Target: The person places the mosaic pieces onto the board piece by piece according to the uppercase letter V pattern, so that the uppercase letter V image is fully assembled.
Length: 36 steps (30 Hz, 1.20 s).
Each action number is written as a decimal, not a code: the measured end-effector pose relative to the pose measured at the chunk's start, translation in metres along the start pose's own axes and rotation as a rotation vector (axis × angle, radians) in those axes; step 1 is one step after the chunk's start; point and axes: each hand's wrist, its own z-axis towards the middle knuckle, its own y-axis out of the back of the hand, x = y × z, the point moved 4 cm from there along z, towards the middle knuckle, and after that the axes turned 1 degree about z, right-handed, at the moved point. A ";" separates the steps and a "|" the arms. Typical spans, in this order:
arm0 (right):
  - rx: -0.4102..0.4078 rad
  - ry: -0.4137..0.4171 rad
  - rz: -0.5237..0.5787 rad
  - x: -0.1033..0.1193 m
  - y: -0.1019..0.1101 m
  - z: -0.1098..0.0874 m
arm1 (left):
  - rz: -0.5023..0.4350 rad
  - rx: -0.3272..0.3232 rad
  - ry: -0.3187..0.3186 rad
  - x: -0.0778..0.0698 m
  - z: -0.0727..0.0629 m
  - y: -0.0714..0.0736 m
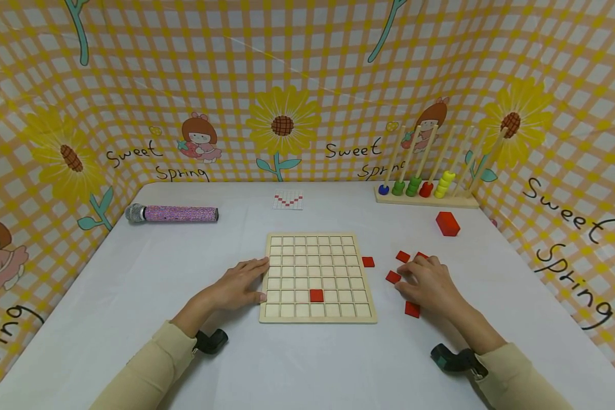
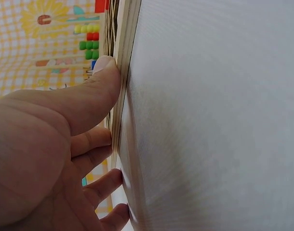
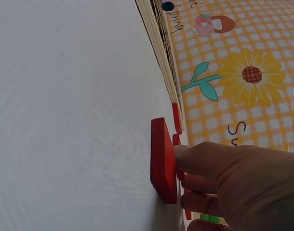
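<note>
A light wooden grid board (image 1: 318, 319) lies flat on the white table, with one red square tile (image 1: 316, 295) in its second row from the front. My left hand (image 1: 238, 285) rests at the board's left edge. Its thumb (image 2: 104, 77) and fingertips touch the wooden side. To the right of the board, my right hand (image 1: 430, 285) is low over loose red tiles. Thumb and index tips are right at the edge of one flat tile (image 1: 393, 277). Another tile (image 1: 412, 309) lies below the hand, large in the right wrist view. The hand partly covers a further tile (image 1: 422, 255).
A red tile (image 1: 368, 262) lies beside the board's right edge and another (image 1: 402, 256) beyond my right hand. Farther back are a red block (image 1: 448, 224), a bead rack (image 1: 425, 199), a small pattern card (image 1: 288, 200) and a glittery microphone (image 1: 179, 214). Patterned cloth walls surround the table.
</note>
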 end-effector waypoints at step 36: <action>-0.040 0.060 -0.015 0.004 0.005 -0.001 | -0.004 0.007 0.010 -0.001 -0.001 0.001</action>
